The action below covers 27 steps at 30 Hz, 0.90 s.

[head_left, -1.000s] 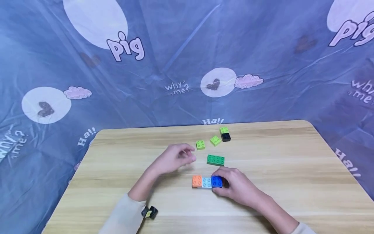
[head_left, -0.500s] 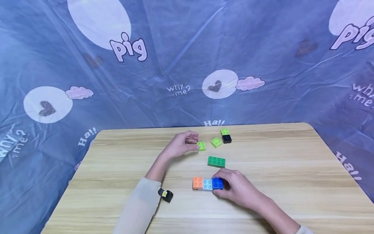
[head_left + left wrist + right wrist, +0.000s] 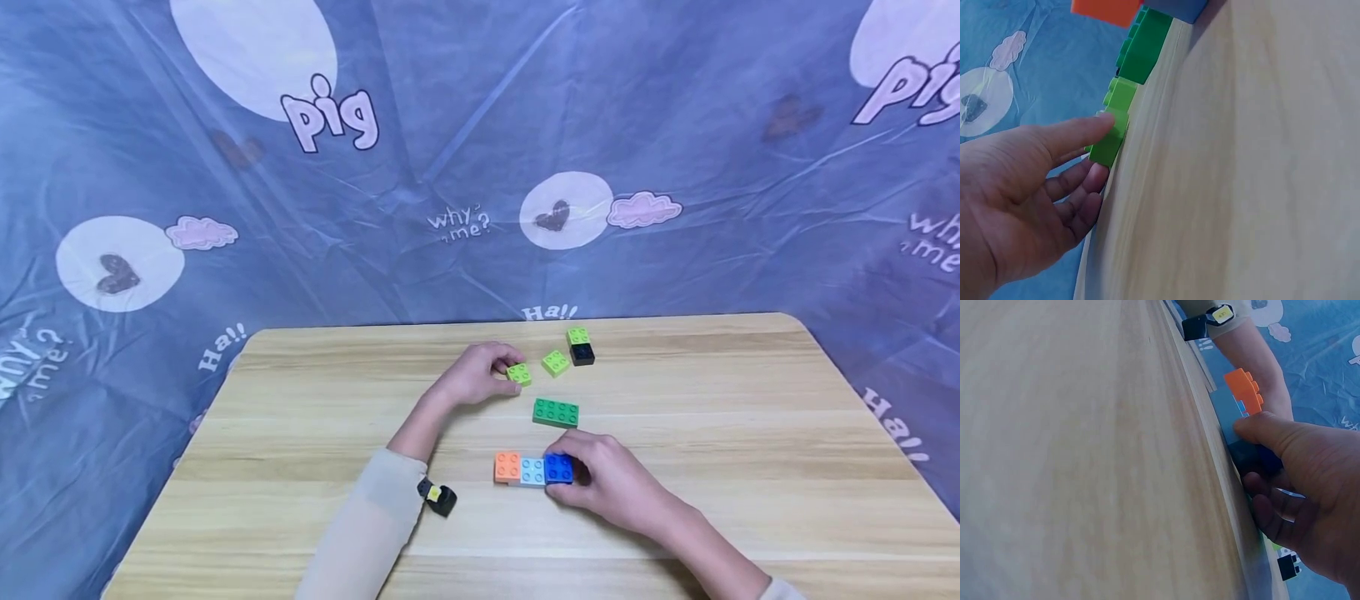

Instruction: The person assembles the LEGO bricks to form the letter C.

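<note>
My left hand (image 3: 477, 375) pinches a lime green toy brick (image 3: 518, 374) between thumb and fingers, towards the back of the table. In the left wrist view the thumb lies on one side of that brick (image 3: 1110, 140) and the fingertips touch its other side. My right hand (image 3: 607, 475) grips the dark blue brick (image 3: 558, 468) at the right end of a short row. Beside it in the row come a light blue brick (image 3: 532, 471) and an orange brick (image 3: 507, 467), which sits raised in the right wrist view.
A long green brick (image 3: 556, 412) lies between the two hands. Behind it are a loose lime brick (image 3: 555, 363) and another lime brick (image 3: 578, 336) touching a black brick (image 3: 582, 354). The wooden table (image 3: 300, 417) ends at a printed blue cloth (image 3: 450, 275).
My left hand has moved away from me and to the right, and now pinches the lime brick, which has turned slightly. The right hand stays on the dark blue brick.
</note>
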Motion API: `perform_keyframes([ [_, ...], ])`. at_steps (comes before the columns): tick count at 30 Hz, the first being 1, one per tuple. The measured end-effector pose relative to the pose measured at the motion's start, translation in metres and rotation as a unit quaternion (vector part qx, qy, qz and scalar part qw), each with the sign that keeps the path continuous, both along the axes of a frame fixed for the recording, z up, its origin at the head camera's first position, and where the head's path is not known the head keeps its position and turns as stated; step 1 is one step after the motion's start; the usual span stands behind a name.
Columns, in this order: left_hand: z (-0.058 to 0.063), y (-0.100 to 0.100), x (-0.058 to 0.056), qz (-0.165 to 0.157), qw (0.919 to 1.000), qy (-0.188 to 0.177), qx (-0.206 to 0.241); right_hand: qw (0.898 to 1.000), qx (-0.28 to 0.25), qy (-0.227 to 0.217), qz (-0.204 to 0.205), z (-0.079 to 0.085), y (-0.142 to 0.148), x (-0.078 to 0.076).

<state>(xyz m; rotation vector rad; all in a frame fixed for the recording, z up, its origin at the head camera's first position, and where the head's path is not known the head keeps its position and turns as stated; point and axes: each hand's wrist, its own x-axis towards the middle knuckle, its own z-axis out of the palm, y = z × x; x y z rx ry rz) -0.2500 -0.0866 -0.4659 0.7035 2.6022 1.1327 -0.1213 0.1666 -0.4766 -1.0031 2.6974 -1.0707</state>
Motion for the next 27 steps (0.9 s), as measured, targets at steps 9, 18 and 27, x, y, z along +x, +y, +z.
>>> perform_keyframes([
  [9,0.017,-0.011,0.009,-0.051,0.9985,0.009,0.018,1.0,0.004,-0.004,-0.002,0.002,0.0,0.0],
  [18,0.048,-0.022,0.058,-0.112,0.9923,0.012,0.05,1.0,0.002,0.001,0.0,0.0,0.001,0.001],
  [27,0.053,-0.024,0.103,-0.142,0.9898,0.011,0.014,1.0,-0.002,0.007,0.006,0.0,0.004,0.003],
])
